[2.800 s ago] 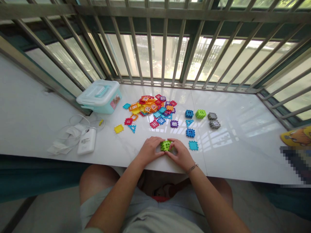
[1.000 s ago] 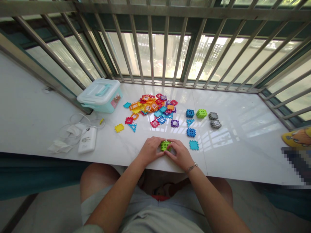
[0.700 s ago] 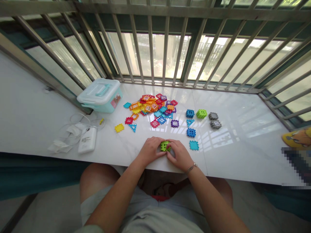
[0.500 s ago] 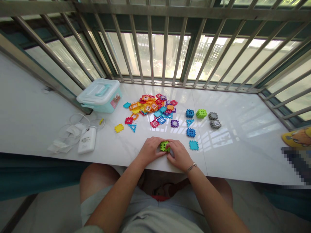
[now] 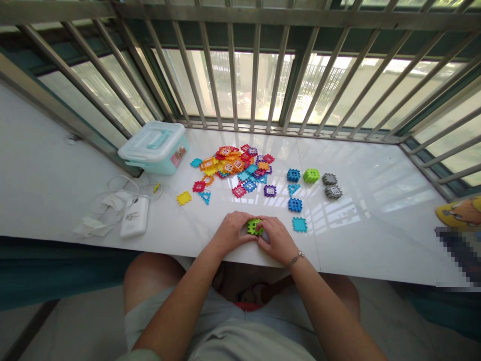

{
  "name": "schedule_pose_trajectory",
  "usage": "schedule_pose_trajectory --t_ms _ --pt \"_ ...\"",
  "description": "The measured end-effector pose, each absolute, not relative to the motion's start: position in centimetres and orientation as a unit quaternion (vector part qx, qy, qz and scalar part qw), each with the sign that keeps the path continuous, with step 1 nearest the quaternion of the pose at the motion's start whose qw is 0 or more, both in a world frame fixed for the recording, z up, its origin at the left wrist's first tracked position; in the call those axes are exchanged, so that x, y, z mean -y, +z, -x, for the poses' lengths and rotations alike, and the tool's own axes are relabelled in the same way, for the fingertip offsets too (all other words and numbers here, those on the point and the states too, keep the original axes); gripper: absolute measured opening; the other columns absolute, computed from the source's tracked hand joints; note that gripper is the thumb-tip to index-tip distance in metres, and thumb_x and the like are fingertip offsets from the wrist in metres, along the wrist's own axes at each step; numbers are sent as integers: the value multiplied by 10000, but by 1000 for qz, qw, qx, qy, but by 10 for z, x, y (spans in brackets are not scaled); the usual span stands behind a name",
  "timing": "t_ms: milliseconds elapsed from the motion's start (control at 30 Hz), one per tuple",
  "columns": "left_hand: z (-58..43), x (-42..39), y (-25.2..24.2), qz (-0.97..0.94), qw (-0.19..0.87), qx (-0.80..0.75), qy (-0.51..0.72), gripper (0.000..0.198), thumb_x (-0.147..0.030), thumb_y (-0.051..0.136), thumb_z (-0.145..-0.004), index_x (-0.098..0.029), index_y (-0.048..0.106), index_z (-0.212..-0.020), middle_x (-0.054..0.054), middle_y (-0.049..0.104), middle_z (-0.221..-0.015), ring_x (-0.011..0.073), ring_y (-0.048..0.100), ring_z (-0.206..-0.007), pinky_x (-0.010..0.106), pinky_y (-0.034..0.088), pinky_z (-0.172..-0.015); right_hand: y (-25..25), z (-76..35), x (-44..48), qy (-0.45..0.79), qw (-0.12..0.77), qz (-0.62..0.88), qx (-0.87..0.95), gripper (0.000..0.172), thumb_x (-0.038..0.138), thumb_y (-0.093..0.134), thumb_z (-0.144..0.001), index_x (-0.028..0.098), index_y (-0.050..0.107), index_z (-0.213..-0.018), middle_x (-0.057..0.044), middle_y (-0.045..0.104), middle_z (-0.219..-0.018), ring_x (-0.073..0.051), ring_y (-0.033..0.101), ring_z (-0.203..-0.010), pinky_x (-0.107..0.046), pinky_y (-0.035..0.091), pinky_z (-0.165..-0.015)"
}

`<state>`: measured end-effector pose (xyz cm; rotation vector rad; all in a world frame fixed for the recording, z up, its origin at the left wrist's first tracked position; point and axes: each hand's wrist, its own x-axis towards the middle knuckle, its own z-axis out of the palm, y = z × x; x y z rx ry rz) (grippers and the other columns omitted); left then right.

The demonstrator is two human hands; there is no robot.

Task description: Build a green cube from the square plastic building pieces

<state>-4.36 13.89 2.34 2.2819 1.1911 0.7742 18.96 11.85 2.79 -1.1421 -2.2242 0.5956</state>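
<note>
Near the table's front edge, a stack of green building tiles (image 5: 254,226) with square window holes sits between my two hands. My left hand (image 5: 233,231) grips its left side, thumb in front and fingers behind. From the right, my right hand (image 5: 277,237) closes on the same tiles, a curled finger over their face; it covers part of them. Right of my hands lie a light blue square tile (image 5: 299,224), a blue tile stack (image 5: 295,205) and a blue triangle tile (image 5: 293,189). A purple window tile (image 5: 269,191) lies beyond my hands.
A mixed heap of colourful tiles (image 5: 233,163) lies at the back middle. Behind it to the left stands a lidded box (image 5: 154,145). Blue (image 5: 293,175), green (image 5: 311,175) and grey stacks (image 5: 332,192) stand right. A white power bank (image 5: 134,217) with cables lies left. Metal bars close off the back.
</note>
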Motion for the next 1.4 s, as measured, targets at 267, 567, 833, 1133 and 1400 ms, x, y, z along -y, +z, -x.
schedule_pose_trajectory --t_ms 267,567,833,1133,1400 --pt "49 -137 37 -821 273 -414 282 473 -402 836 -899 -283 679 -1329 68 755 -1264 281 696 -1173 449 538 -1053 29 -189 -119 228 286 425 828 313 97 726 -815 269 635 -1060 -85 693 -1340 -311 616 -1253 -527 505 -1099" --pt "53 -140 24 -805 291 -427 291 488 -394 878 -861 -267 660 -1278 67 741 -1237 279 696 -1159 450 559 -1036 31 -191 -118 234 298 436 816 317 130 707 -847 272 646 -1123 -116 600 -1455 -317 594 -1318 -536 509 -1136" --pt "52 -138 27 -805 286 -429 293 544 -445 915 -828 -256 660 -1270 69 740 -1237 286 696 -1160 456 553 -1040 31 -192 -117 245 312 432 810 302 121 708 -850 269 639 -1105 -111 614 -1380 -302 597 -1301 -505 515 -1127" --pt "51 -136 29 -813 273 -414 305 551 -409 854 -896 -263 603 -1365 85 708 -1351 289 671 -1255 456 522 -1100 33 -191 -117 246 310 434 810 284 123 700 -865 265 647 -1105 -108 618 -1384 -294 604 -1283 -495 512 -1123" --pt "50 -135 29 -821 262 -418 288 529 -411 840 -909 -287 611 -1370 69 720 -1329 290 680 -1201 455 519 -1050 33 -190 -118 244 311 432 811 281 114 694 -864 260 641 -1099 -97 634 -1382 -289 608 -1261 -495 510 -1108"
